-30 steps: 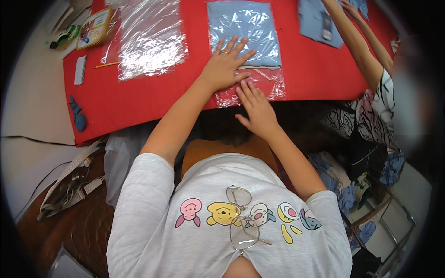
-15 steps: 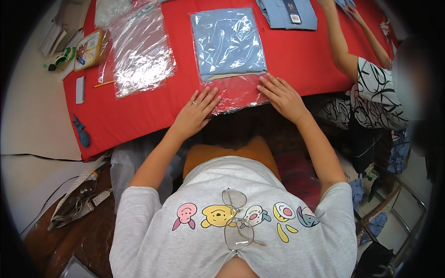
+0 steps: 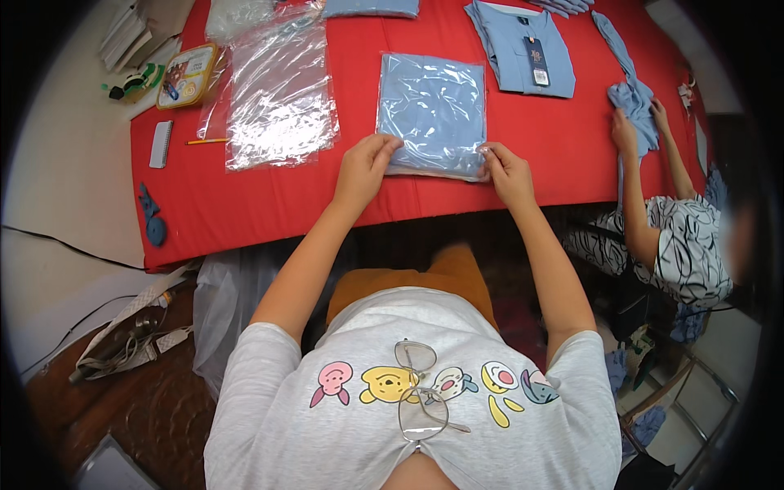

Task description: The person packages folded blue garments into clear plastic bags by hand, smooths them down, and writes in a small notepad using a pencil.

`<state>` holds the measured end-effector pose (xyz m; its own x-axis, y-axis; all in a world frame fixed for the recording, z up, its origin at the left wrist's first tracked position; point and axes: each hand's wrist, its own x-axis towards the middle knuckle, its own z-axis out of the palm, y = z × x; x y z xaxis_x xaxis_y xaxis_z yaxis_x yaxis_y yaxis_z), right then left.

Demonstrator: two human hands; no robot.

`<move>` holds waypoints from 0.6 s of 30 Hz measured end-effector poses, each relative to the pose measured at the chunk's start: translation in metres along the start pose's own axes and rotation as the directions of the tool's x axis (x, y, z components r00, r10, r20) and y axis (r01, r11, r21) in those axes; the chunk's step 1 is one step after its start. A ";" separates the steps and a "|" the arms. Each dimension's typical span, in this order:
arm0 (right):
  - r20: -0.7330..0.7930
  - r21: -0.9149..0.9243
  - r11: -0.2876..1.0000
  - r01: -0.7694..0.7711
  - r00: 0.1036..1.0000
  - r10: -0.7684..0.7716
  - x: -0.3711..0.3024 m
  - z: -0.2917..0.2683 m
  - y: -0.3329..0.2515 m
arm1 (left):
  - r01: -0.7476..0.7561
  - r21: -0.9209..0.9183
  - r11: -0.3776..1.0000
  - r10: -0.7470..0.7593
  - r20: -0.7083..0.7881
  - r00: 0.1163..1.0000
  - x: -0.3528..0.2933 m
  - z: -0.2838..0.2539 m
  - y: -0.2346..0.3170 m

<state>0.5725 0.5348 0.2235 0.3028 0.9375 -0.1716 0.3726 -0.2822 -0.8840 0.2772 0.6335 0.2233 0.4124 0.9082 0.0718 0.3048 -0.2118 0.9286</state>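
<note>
A folded light-blue garment (image 3: 431, 106) lies flat inside a clear plastic bag (image 3: 433, 159) near the table's front edge. My left hand (image 3: 364, 173) pinches the bag's left side with thumb and fingers. On the opposite side, my right hand (image 3: 510, 173) is closed on the right edge, near the lower corner. The bag's loose end no longer stretches out toward me; where it is tucked, I cannot tell.
Flat clear plastic bags (image 3: 278, 98) lie left on the red-covered table (image 3: 327, 200), with a pencil (image 3: 206, 141), a notepad (image 3: 161, 144) and a tin case (image 3: 187, 76). A tagged blue shirt (image 3: 514, 57) rests farther back. At right, a co-worker's hands (image 3: 625, 131) hold a blue garment (image 3: 635, 106).
My hands went from lying flat on the bag's loose end to pinching its sides. That end is folded away. The co-worker's hands now hold a blue garment nearer the table's right side.
</note>
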 end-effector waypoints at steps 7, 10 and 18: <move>-0.079 0.461 0.887 -0.011 0.995 0.053 0.044 0.015 0.011 | 0.293 -0.371 0.881 -0.307 0.021 0.951 0.050 0.025 -0.027; -0.054 0.600 0.792 -0.115 0.981 0.184 0.050 0.017 0.001 | 0.309 -0.355 0.882 -0.330 0.004 0.944 0.048 0.025 -0.032; -0.172 0.501 0.862 -0.083 0.966 0.193 0.052 0.032 -0.012 | 0.274 -0.129 0.953 -0.293 -0.161 0.942 0.044 0.037 -0.010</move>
<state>0.5563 0.5936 0.2113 0.5155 0.8159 -0.2619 -0.1432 -0.2193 -0.9651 0.3240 0.6619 0.2033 0.1608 0.9762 -0.1458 0.2930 0.0938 0.9515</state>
